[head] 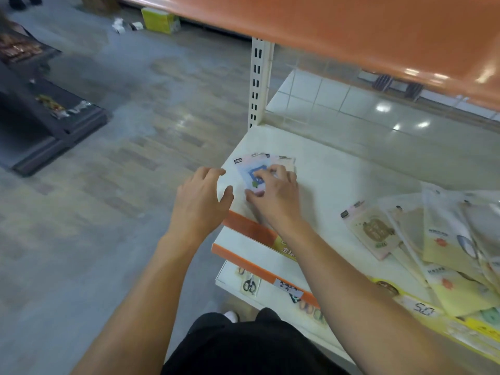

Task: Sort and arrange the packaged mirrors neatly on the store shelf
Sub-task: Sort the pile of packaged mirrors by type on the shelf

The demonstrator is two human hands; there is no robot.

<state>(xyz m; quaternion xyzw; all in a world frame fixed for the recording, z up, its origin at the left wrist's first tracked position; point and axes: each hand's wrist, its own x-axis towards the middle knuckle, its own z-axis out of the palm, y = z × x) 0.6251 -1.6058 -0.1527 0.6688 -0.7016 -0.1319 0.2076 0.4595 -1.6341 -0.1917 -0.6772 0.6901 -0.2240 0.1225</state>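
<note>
A small stack of packaged mirrors (250, 165) lies at the left end of the white shelf (338, 174), its top pack pale with a blue square. My right hand (276, 193) lies on this stack, fingers curled over the top pack and thumb at its near edge. Just left of the stack my left hand (201, 197) hovers at the shelf's corner, fingers loosely bent and holding nothing. A loose heap of more packaged mirrors (433, 239), beige and yellow, is spread over the shelf's right part.
An orange upper shelf (351, 31) overhangs the work area, carried by a slotted white upright (258, 82). The shelf's front edge bears an orange price strip (251, 231). A lower shelf with packaged scissors (250, 284) sits below. A dark display stand (48, 115) is on the floor to the left.
</note>
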